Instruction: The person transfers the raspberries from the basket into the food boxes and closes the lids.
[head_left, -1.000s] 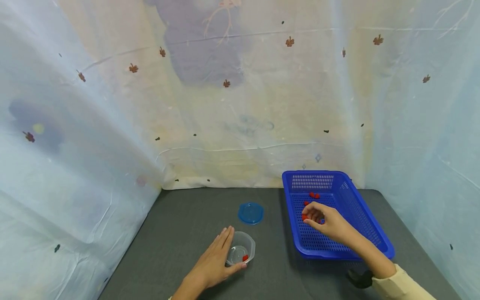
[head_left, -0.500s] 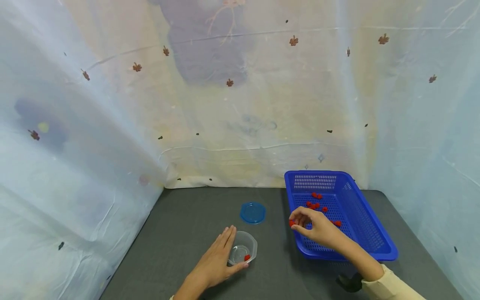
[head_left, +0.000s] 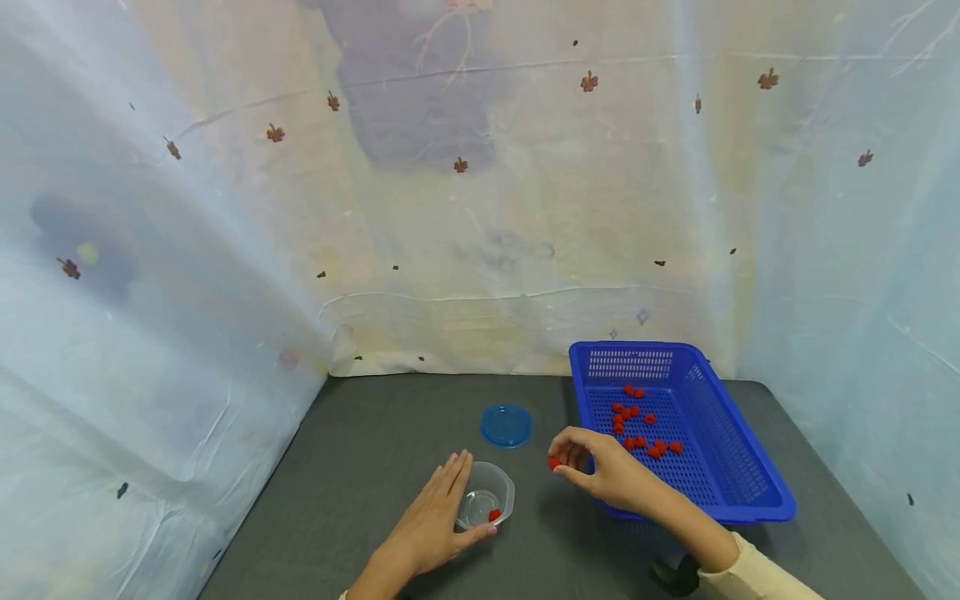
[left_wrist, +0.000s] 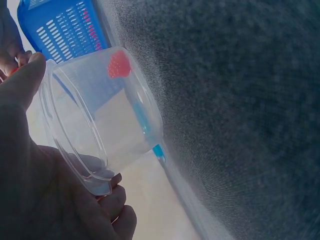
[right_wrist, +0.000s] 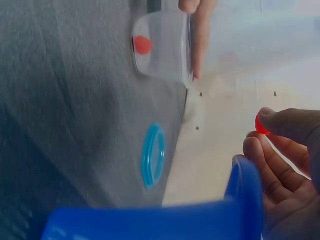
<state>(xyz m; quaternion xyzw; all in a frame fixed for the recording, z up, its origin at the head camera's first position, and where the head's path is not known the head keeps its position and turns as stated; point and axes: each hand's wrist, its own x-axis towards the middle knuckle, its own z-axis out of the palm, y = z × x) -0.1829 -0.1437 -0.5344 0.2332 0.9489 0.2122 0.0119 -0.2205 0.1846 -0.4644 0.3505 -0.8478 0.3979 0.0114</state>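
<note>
My right hand [head_left: 611, 473] pinches a red raspberry [head_left: 554, 462] between thumb and fingertips, just off the left side of the blue basket [head_left: 738, 442]. The same raspberry [right_wrist: 260, 125] shows bright red at the fingertips in the right wrist view. My left hand [head_left: 426, 527] rests against the rim of a clear plastic tub [head_left: 507, 492], its fingers straight along the far-left side and the thumb along the near side. Inside the tub lies one raspberry [left_wrist: 119, 64] with a bumpy surface. Several more raspberries [head_left: 640, 442] lie scattered on the basket's floor.
A round blue lid [head_left: 506, 426] lies on the dark grey table [head_left: 375, 450] beyond the tub. The tall basket wall [right_wrist: 150, 222] stands close below my right hand in the right wrist view. A patterned curtain [head_left: 480, 317] hangs behind and along both sides.
My right hand has moved left, out from above the basket and towards the tub, carrying a raspberry. The left hand and the tub stay where they were.
</note>
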